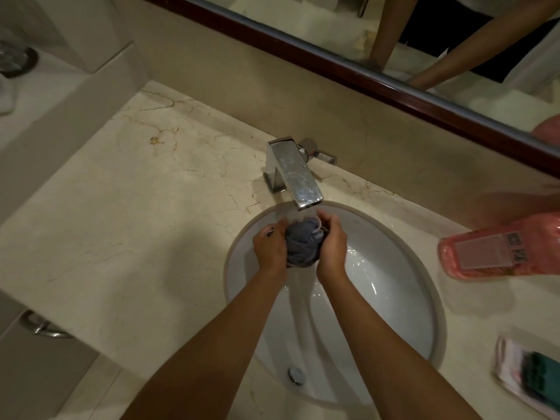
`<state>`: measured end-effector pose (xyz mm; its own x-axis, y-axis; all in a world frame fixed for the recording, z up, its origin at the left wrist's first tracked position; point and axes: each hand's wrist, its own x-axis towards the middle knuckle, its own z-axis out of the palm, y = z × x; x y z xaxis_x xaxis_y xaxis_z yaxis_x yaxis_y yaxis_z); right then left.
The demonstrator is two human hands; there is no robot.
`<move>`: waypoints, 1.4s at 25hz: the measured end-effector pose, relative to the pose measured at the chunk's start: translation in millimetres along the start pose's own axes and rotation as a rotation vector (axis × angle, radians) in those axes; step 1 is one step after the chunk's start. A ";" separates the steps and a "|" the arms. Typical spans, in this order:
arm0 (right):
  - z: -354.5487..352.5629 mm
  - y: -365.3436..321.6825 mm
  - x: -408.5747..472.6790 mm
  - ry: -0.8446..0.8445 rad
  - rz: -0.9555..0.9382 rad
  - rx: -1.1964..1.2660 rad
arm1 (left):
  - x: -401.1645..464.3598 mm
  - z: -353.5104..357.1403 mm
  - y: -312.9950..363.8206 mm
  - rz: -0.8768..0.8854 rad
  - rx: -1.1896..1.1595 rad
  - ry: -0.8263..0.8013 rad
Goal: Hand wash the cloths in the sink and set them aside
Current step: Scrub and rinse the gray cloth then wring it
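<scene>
Both hands are over the white sink (pixel 394 298), just below the chrome faucet (pixel 295 174). The left hand (pixel 269 248) and right hand (pixel 331 247) have fingers curled around a bunched grey-blue cloth (pixel 301 245), squeezing it between them above the basin. Water appears to fall from it, though blur makes this uncertain. A pink bottle (pixel 497 247) lies on the marble counter (pixel 136 222), right of the sink. A packet (pixel 527 378) lies nearer the front edge.
</scene>
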<state>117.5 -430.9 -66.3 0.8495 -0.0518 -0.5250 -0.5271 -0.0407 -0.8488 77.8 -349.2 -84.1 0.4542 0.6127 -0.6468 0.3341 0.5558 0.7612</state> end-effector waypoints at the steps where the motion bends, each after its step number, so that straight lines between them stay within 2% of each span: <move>1: -5.8 -9.1 1.3 0.035 -0.067 -0.022 | -0.7 -1.7 -1.9 0.036 -0.012 0.010; 3: -14.0 -30.1 4.7 0.041 -0.217 -0.022 | -3.1 -4.4 -2.6 0.103 -0.008 0.017; 6: -10.7 -62.0 8.8 -0.111 -0.310 -0.012 | -6.4 -3.3 -0.2 0.158 0.008 0.040; 9: -2.5 -78.9 5.3 -0.232 -0.296 -0.022 | -14.2 -0.5 2.7 0.162 0.003 0.054; 12: 2.7 -84.8 4.2 -0.203 -0.290 -0.049 | -24.7 1.3 2.6 0.131 0.003 0.041; 15: 7.5 -92.2 7.9 -0.160 -0.207 -0.050 | -31.9 2.1 7.3 0.104 -0.066 0.040; 19: 5.7 -88.1 -0.7 -0.190 -0.254 -0.015 | -39.6 0.6 10.8 0.097 -0.108 0.025; 25: -14.7 -67.6 -15.6 -0.301 -0.247 -0.061 | -60.7 6.4 7.9 0.111 -0.029 0.022; 27: -34.0 -59.2 -23.9 -0.286 -0.167 -0.045 | -71.3 9.9 10.0 0.130 -0.025 0.015; 31: -70.0 -49.2 -56.3 -0.387 -0.007 0.077 | -101.8 27.7 28.6 0.203 -0.021 0.001; 35: -93.4 -66.6 -83.8 -0.399 -0.107 0.264 | -139.9 48.4 57.1 0.350 0.019 -0.060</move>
<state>79.4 -517.1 40.0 0.8683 0.3274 -0.3727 -0.4563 0.2325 -0.8589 73.2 -430.3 52.2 0.5910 0.7300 -0.3432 0.1648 0.3072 0.9373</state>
